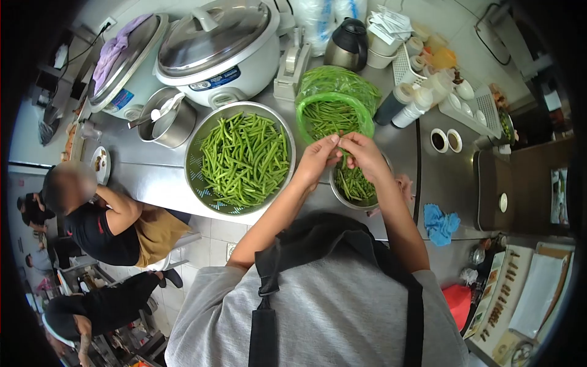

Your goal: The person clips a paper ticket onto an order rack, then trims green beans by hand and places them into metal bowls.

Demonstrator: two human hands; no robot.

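Observation:
My left hand (318, 160) and my right hand (364, 154) meet with pinched fingers over the front edge of a green plastic bag (371, 122) of green beans. A green bean (343, 160) shows between them. Just below, a metal bowl (333, 186) holds thin green pieces, partly hidden by my right hand and forearm. To the left stands a large metal colander (191, 150) full of cut green beans (244, 159).
Two large rice cookers (226, 79) (125, 92), a metal pot (177, 131) and a tape dispenser (292, 73) stand behind. Bottles (413, 110), sauce cups (439, 140) and a blue cloth (440, 224) are at right. A seated person (110, 226) is at left.

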